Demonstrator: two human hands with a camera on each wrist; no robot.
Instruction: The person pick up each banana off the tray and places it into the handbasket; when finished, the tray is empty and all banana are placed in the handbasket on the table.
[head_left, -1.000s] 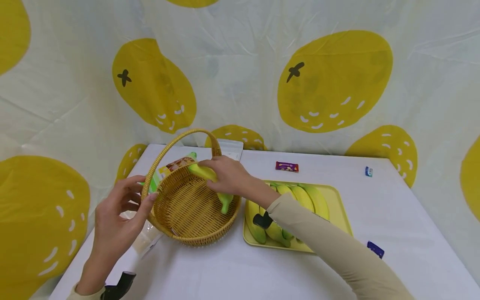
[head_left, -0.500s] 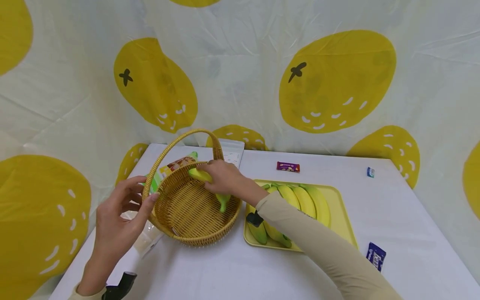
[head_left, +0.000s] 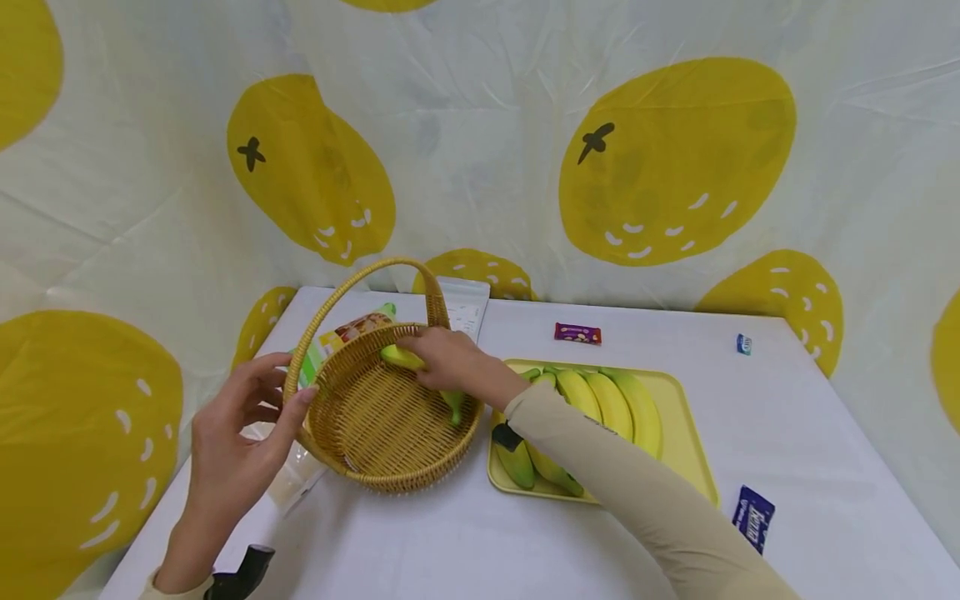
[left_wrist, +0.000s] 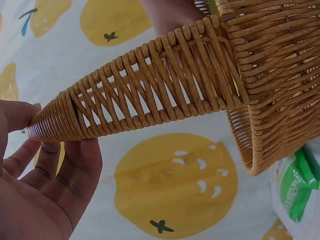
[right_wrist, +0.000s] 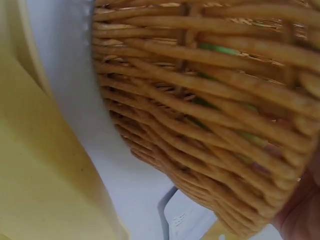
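Note:
A yellow banana [head_left: 402, 358] with green tips is in the wicker basket [head_left: 375, 429], along its right inner side. My right hand [head_left: 453, 358] holds it from above, covering its middle; whether the banana touches the basket floor, I cannot tell. My left hand [head_left: 238, 429] pinches the basket's arched handle [head_left: 327, 312] low on its left side, thumb and fingers on opposite edges. The left wrist view shows this pinch on the woven handle [left_wrist: 135, 90]. In the right wrist view, the basket's wall [right_wrist: 200, 90] hides most of my right hand [right_wrist: 302, 210].
A yellow tray [head_left: 693, 433] with several bananas [head_left: 611, 404] lies right of the basket, under my right forearm. Around stand a purple packet [head_left: 577, 333], a dark blue packet [head_left: 753, 517], a tiny blue packet [head_left: 743, 344], a white pouch [head_left: 468, 307] and a green bag [head_left: 311, 364].
My right hand has lowered the banana slightly into the basket. My right sleeve has shifted left, uncovering more of the dark blue packet. The left hand stays put on the handle.

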